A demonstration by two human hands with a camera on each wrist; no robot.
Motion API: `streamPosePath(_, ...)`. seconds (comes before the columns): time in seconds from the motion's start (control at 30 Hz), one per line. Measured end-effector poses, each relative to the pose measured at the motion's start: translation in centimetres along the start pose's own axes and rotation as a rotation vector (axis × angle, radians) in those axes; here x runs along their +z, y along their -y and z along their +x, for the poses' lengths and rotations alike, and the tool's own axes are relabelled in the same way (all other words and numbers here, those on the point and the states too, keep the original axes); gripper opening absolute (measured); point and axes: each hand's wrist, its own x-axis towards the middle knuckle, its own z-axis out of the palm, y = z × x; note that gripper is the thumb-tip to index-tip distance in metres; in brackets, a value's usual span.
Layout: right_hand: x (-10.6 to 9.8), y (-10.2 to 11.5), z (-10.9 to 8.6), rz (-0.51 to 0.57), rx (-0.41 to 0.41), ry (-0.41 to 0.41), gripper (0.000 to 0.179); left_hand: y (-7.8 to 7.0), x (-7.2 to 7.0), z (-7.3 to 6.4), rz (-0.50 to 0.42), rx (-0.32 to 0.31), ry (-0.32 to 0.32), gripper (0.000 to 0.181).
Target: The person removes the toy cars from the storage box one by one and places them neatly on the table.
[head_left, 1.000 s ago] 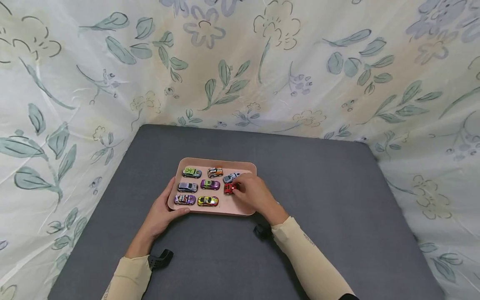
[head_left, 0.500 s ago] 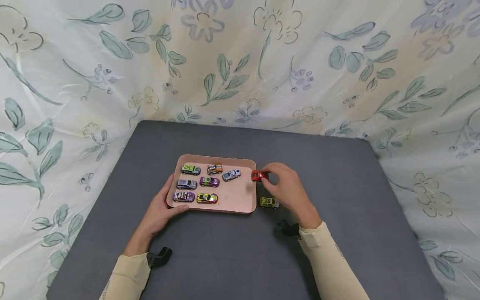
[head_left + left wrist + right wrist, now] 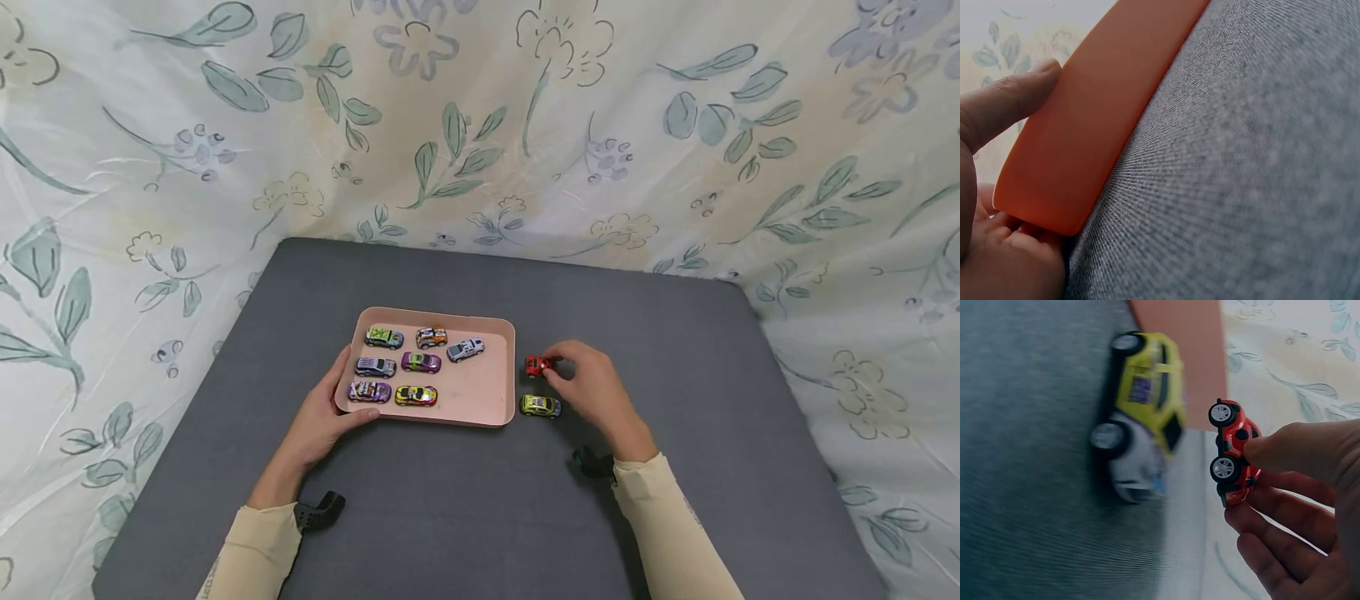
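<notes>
- the red toy car (image 3: 536, 366) shifts from above the edge of the pink tray (image 3: 480, 400) to just beside it, near the yellow toy car (image 3: 540, 406).
- i see the right hand (image 3: 594, 392) pinching it, the left hand (image 3: 315, 429) gripping the tray.
- that leaves seven cars (image 3: 421, 362) inside, i judge.

Cannot see all of the red car (image 3: 1238, 432), partly covered by the right hand (image 3: 592, 387); get only a blurred yellow car (image 3: 1147, 394) in the right wrist view; lose the tray (image 3: 1079, 137) past the left wrist view's top edge.
</notes>
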Motion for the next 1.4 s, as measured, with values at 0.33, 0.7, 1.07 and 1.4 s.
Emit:
streamPosePath(0.33,1.0,-0.8,-0.1,-0.008,0.023,0.03,0.02,0.1,0.1,0.1,0.009,-0.019,0.002,0.116)
streamPosePath(0.7,1.5,-1.0,0.0,-0.003,0.061,0.068,0.02,0.0,-0.1,0.2,0.013,-0.05,-0.005,0.118)
streamPosePath(1.07,1.4,-1.1,0.1,-0.014,0.077,0.097,0.022,-0.3,-0.1,0.2,0.0,-0.054,0.001,0.118)
streamPosePath(1.4,1.0,-0.7,0.2,0.008,0.077,0.085,0.045,-0.2,0.0,0.3,0.0,-0.051,0.0,0.118)
